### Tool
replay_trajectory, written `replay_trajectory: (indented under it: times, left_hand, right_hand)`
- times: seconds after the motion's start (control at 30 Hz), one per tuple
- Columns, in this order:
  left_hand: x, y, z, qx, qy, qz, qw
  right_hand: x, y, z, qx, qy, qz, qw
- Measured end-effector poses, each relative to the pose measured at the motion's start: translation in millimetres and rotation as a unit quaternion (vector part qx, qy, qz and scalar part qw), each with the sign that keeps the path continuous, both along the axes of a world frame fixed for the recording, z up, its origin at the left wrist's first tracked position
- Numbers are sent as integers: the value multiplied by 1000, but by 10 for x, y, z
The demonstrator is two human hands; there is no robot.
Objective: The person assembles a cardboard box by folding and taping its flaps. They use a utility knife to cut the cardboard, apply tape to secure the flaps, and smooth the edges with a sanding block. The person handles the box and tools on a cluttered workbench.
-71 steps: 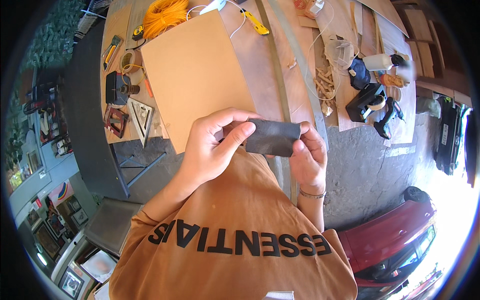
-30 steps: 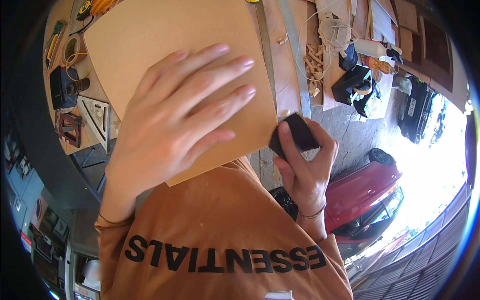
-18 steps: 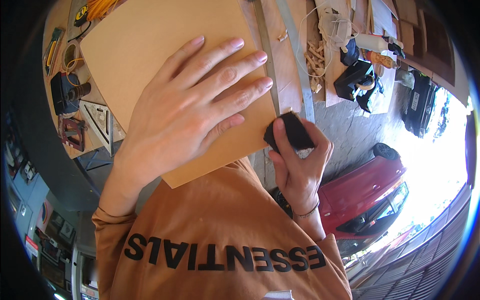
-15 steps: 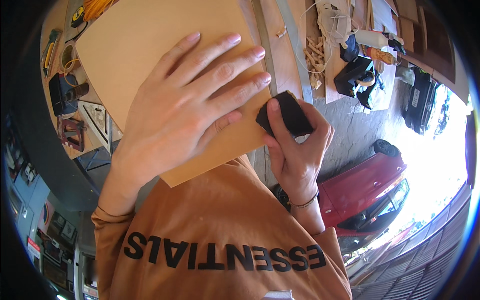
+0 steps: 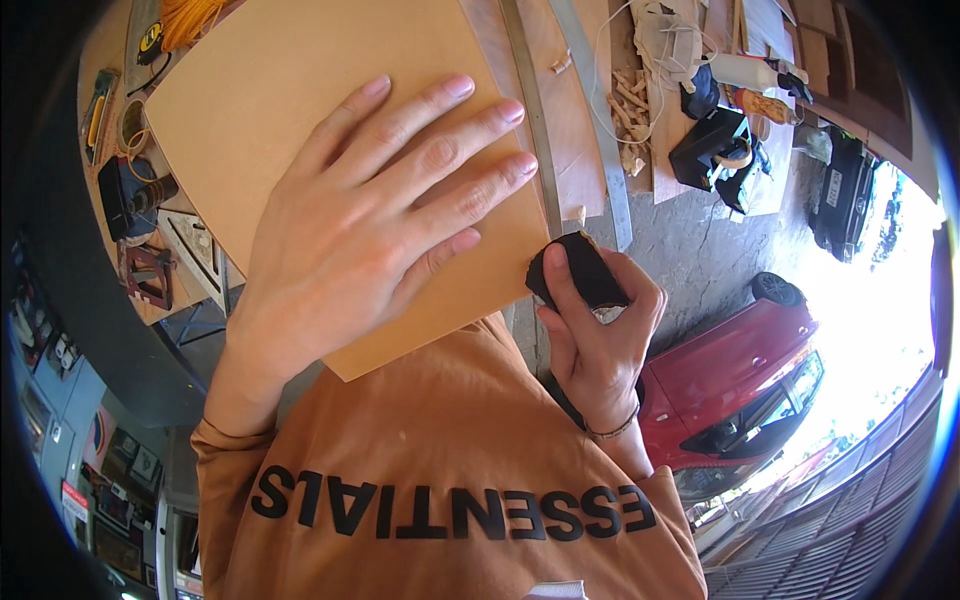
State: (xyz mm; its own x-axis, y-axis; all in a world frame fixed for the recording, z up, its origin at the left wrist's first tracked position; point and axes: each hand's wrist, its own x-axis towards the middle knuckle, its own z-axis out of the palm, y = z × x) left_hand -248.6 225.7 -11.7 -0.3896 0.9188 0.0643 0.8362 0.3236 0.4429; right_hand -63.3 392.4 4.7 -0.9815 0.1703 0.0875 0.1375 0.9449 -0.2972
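Far left, on the workbench (image 5: pixel 150 310): a yellow-and-black tape measure (image 5: pixel 150 40) beside a coil of orange cord (image 5: pixel 195 15), a dark power tool (image 5: pixel 130 195) below them, then a red-framed clamp-like piece (image 5: pixel 150 275). Left hand (image 5: pixel 350 240) lies flat on the tan board (image 5: pixel 290 100), fingers (image 5: pixel 440 150) spread wide and straight, palm pressing down, gripping nothing. Board is smooth, matte, hardboard-like, with a clean cut near edge above the orange shirt (image 5: pixel 440 450). Along the board's right side runs a long grey metal straightedge (image 5: pixel 535 130). Right hand (image 5: pixel 600 330) is curled closed around a dark block (image 5: pixel 580 275), thumb laid along its top, the other fingers wrapped beneath; the block sits against the board's lower right corner, touching its edge. Block looks black, slightly rough, rectangular with softened corners. Further right: pale wood offcuts and curls (image 5: pixel 630 100), a black tool (image 5: pixel 715 150) on a plank, a white bottle (image 5: pixel 745 70). Below right, a red car (image 5: pixel 730 390) on the concrete.
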Motion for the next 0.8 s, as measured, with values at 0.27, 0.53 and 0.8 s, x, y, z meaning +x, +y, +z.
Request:
replay_trajectory:
  times: [0.27,0.53,0.8]
  left_hand:
    - [0,14,-9,-2,9,-3,1000]
    - [5,20,-19,-2,13,-2,1000]
    - [-1,25,-8,-2,8,-6,1000]
  right_hand:
    - [20,5,16,-27,-54,-27,998]
    - [25,24,38,-38,-66,-26,997]
    - [14,2,35,-43,-74,-30,996]
